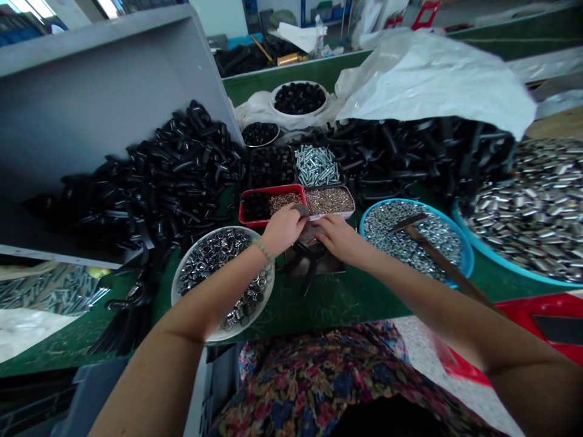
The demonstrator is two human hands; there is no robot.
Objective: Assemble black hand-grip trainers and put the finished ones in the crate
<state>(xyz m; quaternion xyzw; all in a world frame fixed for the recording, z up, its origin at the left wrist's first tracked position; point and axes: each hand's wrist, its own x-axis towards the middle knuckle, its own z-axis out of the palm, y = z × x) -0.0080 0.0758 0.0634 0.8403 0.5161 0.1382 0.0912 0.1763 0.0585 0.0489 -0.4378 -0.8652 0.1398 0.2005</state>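
Fingers (291,215) of the left hand (285,229) seem clamped on a small dark piece (300,210), though the view there is poor, just beside a red tray (262,192) of black parts and brass-coloured rings. The right hand (339,238) hangs with its fingers (321,226) slightly apart above black pieces (305,267) on the green desk (328,309), between a white bowl of steel nuts (182,261) and a blue basin of nuts (467,261).

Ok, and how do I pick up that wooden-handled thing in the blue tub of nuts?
Hold the wooden handle on the part past the rim of the blue basin, coming from above. That part sticks out over the rim, away from the nuts, so your fingers can probably wrap around it. The dark flat end lies on the nuts, so it's harder to reach under.
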